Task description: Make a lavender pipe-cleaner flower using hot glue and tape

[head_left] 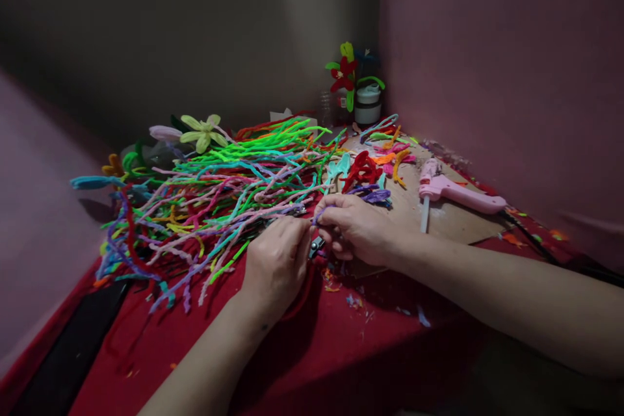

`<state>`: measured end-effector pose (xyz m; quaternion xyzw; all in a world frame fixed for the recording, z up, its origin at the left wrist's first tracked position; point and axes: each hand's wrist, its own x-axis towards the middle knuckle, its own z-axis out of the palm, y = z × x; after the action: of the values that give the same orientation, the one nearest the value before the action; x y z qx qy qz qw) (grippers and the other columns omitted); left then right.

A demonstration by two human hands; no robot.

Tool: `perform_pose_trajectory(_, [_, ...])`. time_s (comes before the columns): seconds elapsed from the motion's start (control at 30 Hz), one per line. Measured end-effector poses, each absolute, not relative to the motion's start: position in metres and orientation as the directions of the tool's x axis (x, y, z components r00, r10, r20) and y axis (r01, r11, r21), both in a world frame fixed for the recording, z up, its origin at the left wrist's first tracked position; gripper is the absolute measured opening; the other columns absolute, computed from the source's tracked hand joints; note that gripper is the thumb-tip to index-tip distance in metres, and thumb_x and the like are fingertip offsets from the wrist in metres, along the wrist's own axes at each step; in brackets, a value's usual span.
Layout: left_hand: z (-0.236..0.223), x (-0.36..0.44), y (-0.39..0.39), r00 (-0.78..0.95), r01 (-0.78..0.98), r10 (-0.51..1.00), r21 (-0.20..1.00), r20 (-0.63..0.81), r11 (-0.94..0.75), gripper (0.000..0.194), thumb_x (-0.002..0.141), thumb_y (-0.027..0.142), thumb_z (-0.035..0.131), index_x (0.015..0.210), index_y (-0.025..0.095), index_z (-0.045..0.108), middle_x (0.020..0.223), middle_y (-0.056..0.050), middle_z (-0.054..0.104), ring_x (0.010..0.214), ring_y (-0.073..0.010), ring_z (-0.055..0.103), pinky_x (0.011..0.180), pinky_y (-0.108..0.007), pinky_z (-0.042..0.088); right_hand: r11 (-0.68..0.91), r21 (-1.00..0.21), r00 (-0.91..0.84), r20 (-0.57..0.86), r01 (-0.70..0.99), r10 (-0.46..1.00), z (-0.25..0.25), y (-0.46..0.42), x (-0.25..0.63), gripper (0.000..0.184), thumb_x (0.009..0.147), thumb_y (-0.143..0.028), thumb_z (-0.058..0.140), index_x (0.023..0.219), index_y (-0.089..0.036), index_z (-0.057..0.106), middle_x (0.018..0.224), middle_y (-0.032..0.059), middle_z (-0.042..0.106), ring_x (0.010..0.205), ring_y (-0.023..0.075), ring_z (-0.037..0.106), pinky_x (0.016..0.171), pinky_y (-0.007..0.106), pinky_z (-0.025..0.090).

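My left hand (276, 259) and my right hand (355, 229) meet over the red cloth (312, 351), fingers pinched together. A thin purple pipe cleaner (319, 214) runs between them, and both hands are closed on it. A small dark tool (316, 247) shows just under the fingers; which hand holds it is unclear. A big heap of pipe cleaners (219, 195) in many colours lies directly left of and behind my hands.
A pink glue gun (455, 192) lies on a cardboard sheet (453, 218) at right, its cord trailing right. Bent pipe-cleaner pieces (370, 172) lie behind my hands. Finished flowers (202, 131) sit at back left, a white jar (368, 104) with a red flower (344, 75) in the corner. Pink walls close both sides.
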<state>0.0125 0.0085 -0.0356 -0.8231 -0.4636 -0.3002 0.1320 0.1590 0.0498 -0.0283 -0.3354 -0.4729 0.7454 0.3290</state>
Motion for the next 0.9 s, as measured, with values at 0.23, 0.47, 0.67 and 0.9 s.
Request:
perform_pose_trajectory(0.23, [-0.0308,0.0185,0.0042,0.249,0.854,0.794,0.262,0.554,-0.45,0.008,0.085,0.019,0.049,0.087,0.018,0.057,0.074,-0.001,0.065,0.064,-0.0118,0.06,0.062,-0.021,0.043,-0.231,-0.948,-0.513,-0.089,-0.22,0.854,-0.0303,0.0484,0.1579,0.01,0.067,-0.01,0.045,0.068,-0.02,0.045,0.041,-0.009,0.044,0.029,0.0048,0.032,0.028,0.016,0.021])
perform_pose_trajectory(0.47, [-0.0289,0.0182,0.0071,0.05,0.819,0.923,0.514,0.381,-0.257,0.013,0.081,0.023,0.049,0.072,0.019,0.057,0.062,0.002,0.06,0.051,-0.0098,0.051,0.053,-0.021,0.038,0.005,-0.999,-0.469,0.029,-0.051,0.883,-0.0316,0.0491,0.1584,0.013,0.067,-0.006,0.046,0.065,-0.018,0.05,0.042,-0.0086,0.046,0.032,0.0042,0.038,0.031,0.015,0.027])
perform_pose_trajectory(0.67, [-0.0357,0.0149,0.0107,-0.055,0.7,0.958,0.695,0.281,-0.164,0.016,0.081,0.029,0.047,0.069,0.019,0.05,0.055,0.005,0.048,0.047,-0.0083,0.04,0.048,-0.02,0.032,0.05,-0.994,-0.45,0.089,-0.098,0.889,-0.032,0.0503,0.1588,0.008,0.074,-0.019,0.055,0.068,-0.015,0.059,0.052,-0.0053,0.05,0.043,0.0057,0.043,0.042,0.018,0.035])
perform_pose_trajectory(0.9, [-0.0284,0.0205,0.0099,-0.107,0.605,0.971,0.789,0.212,-0.105,0.015,0.079,0.028,0.049,0.067,0.019,0.048,0.053,0.006,0.045,0.046,-0.0085,0.04,0.046,-0.021,0.032,0.266,-0.963,-0.347,0.232,0.053,0.909,-0.0333,0.051,0.161,0.024,0.079,-0.024,0.055,0.057,-0.015,0.056,0.053,-0.0034,0.049,0.05,0.0073,0.041,0.05,0.022,0.032])
